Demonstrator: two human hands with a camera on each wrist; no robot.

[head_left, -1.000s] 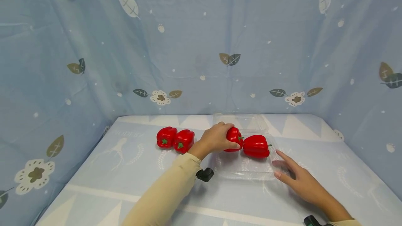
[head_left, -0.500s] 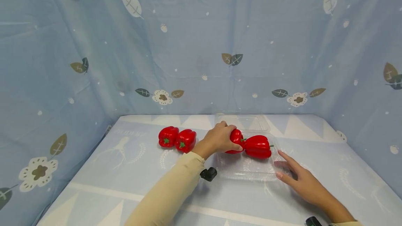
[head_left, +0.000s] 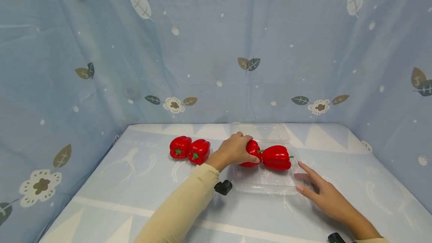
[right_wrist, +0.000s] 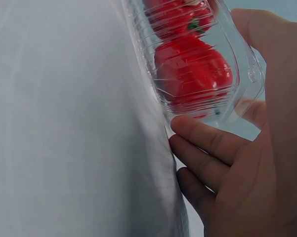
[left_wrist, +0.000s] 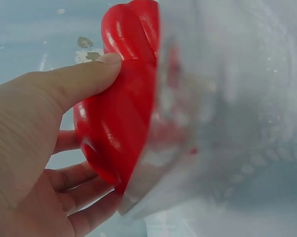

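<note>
In the head view, my left hand (head_left: 234, 150) grips a shiny red bell pepper (head_left: 254, 153) by its side, thumb on the near face. This pepper is in the left part of a clear plastic clamshell box (head_left: 266, 187). Beside it in the box lies a second red pepper (head_left: 276, 158), its green stem pointing right. The left wrist view shows the thumb (left_wrist: 96, 79) on the held pepper, with fingers underneath and the clear wall over part of it. My right hand (head_left: 320, 194) stands at the box's right side, fingers spread. In the right wrist view its fingertips (right_wrist: 183, 123) are at the box's end.
Two more red peppers (head_left: 199, 151) sit side by side on the patterned tablecloth, left of the box. The clear lid (head_left: 260, 131) lies folded back towards the blue curtain (head_left: 216, 48) at the rear.
My left hand and the pepper it holds have sunk slightly into the box. The head view has shifted a little. The right hand keeps its place at the box's side.
</note>
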